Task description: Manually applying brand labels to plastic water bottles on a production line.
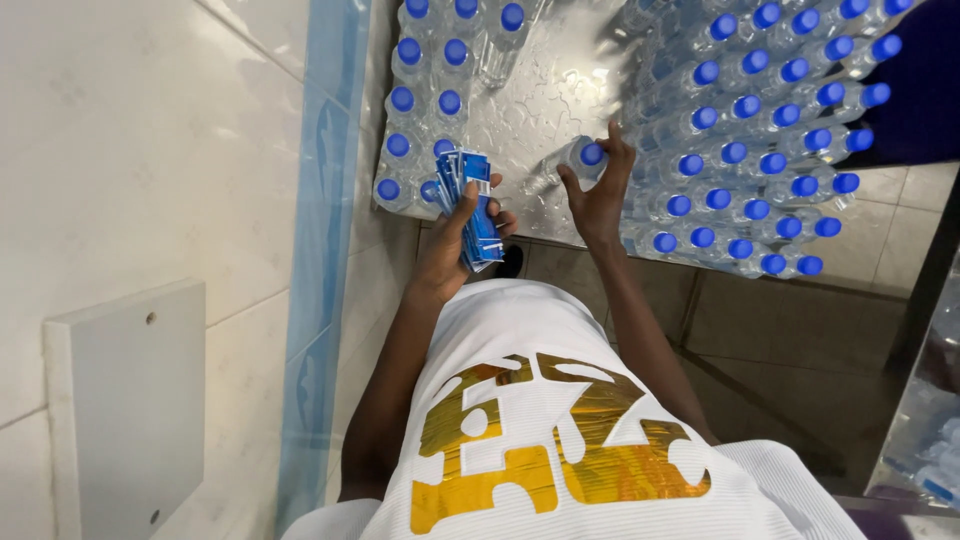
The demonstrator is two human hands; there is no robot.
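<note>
My left hand (455, 235) grips a fanned stack of blue and white labels (473, 205) at the near edge of a wet metal table (540, 100). My right hand (597, 195) is closed around the top of a clear plastic bottle with a blue cap (585, 155), which is tilted on the table. Several upright blue-capped bottles stand packed on the right (750, 150) and in a smaller group on the left (420, 100).
A white tiled wall (150, 150) with a blue strip runs along the left, with a white box (125, 400) mounted on it. Tiled floor (780, 350) lies below the table's edge. Wrapped bottle packs (930, 440) sit at the right.
</note>
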